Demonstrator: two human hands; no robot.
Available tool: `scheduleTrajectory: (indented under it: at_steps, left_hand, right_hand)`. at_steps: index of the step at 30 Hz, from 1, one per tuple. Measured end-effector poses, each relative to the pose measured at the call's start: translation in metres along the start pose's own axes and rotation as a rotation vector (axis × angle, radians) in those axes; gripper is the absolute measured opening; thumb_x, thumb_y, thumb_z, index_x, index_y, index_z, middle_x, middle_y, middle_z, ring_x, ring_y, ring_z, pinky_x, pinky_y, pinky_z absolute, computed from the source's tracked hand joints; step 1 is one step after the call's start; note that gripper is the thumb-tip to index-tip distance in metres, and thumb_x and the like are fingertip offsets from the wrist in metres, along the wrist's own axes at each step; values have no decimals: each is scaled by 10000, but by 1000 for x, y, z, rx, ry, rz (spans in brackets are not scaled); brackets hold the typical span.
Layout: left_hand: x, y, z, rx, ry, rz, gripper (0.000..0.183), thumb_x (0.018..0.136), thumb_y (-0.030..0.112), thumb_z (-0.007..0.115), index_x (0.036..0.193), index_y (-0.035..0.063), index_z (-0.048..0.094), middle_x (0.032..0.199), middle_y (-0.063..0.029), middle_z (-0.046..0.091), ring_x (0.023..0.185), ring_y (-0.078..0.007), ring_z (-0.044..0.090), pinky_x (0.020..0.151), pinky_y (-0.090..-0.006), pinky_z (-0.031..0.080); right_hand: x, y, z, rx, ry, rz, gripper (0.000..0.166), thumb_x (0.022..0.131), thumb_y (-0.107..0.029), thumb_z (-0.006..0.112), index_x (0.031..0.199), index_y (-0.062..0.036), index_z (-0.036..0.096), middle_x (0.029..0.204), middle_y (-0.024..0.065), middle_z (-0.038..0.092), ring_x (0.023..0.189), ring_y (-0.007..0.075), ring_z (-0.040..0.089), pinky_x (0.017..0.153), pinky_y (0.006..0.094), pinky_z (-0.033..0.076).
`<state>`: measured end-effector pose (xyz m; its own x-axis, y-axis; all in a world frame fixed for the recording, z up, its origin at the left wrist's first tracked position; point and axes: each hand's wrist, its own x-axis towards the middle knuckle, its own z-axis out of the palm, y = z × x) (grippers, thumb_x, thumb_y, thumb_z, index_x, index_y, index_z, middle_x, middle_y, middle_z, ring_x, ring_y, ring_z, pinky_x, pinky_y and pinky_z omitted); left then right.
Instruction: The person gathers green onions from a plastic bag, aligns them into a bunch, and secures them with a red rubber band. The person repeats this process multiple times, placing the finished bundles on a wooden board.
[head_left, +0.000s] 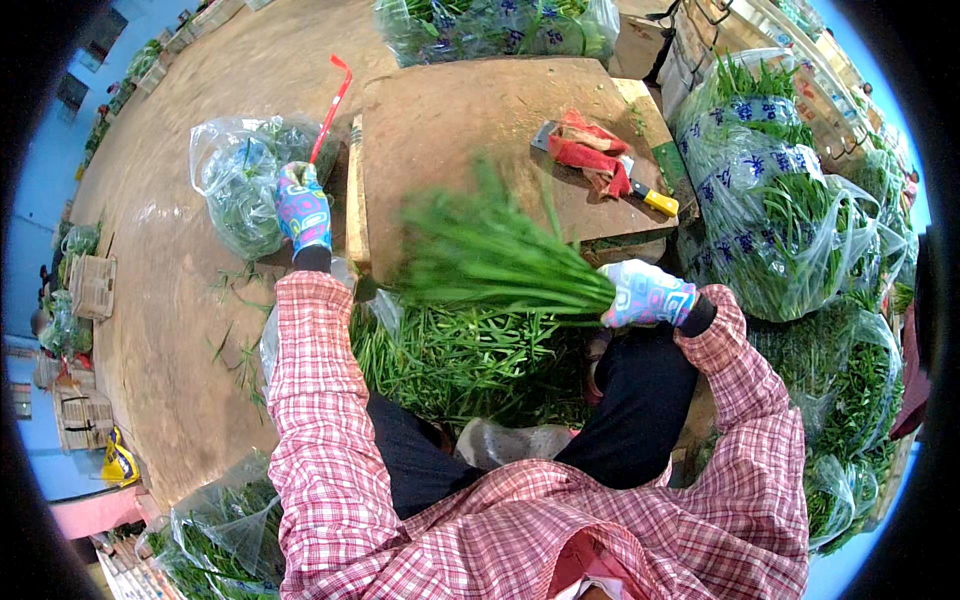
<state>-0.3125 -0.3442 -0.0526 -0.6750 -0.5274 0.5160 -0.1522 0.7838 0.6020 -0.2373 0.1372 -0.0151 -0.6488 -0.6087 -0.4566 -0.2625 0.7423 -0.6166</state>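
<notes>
My right hand, in a patterned glove, grips a bunch of long green leafy stalks by one end. The leaves fan out to the left, partly over the low wooden table, and their tips are blurred. Out to the left, my left hand, gloved alike, is closed around a thin red strip that sticks up with a bent end. A clear plastic bag of greens lies beside that hand. Between my knees is a heap of loose cut greens.
On the wooden table lie a red cloth and a knife with a yellow-black handle, its blade partly covered. Large plastic bags of greens crowd the right side; another bag stands behind the table. Plastic crates line the left wall.
</notes>
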Motion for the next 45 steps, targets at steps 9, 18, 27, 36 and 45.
scheduleTrajectory:
  at_steps: [9, 18, 27, 36, 45]
  left_hand:
    - [-62, 70, 72, -124, -283, 533, 138, 782, 194, 660, 903, 127, 648, 885, -82, 625, 868, -291, 587, 757, -386, 468]
    - [-112, 75, 73, 76, -449, 603, 102, 779, 206, 665, 876, 185, 687, 860, -24, 582, 862, -250, 534, 734, -378, 458]
    - [-118, 71, 72, 30, -403, 490, 174, 755, 171, 680, 927, 148, 674, 938, -83, 596, 932, -280, 553, 785, -392, 460]
    - [-107, 27, 57, 27, -368, 483, 211, 781, 72, 579, 975, 45, 659, 1107, -165, 586, 1059, -335, 522, 900, -409, 431]
    - [-120, 51, 49, -187, -348, 86, 227, 861, 178, 529, 973, 27, 656, 963, -179, 633, 924, -330, 597, 848, -399, 469]
  right_hand:
    - [-88, -17, -45, 490, 23, -47, 489, 629, -175, 737, 1064, 13, 613, 863, 46, 664, 693, 114, 600, 636, 261, 501]
    - [-64, -36, -139, 1097, 438, -482, 511, 862, -246, 620, 1261, 27, 454, 1095, 138, 599, 817, 193, 635, 717, 306, 550]
    - [168, -104, -33, 1047, 650, -26, 167, 716, -128, 729, 784, 19, 683, 668, 80, 641, 547, 167, 599, 503, 323, 482]
    - [192, -98, 12, 495, 439, 126, 554, 807, -493, 636, 768, 60, 647, 583, 125, 546, 579, 185, 501, 592, 354, 426]
    - [183, -69, 35, 21, 663, 76, 420, 829, -407, 599, 896, 6, 636, 792, 228, 637, 804, 398, 611, 720, 437, 486]
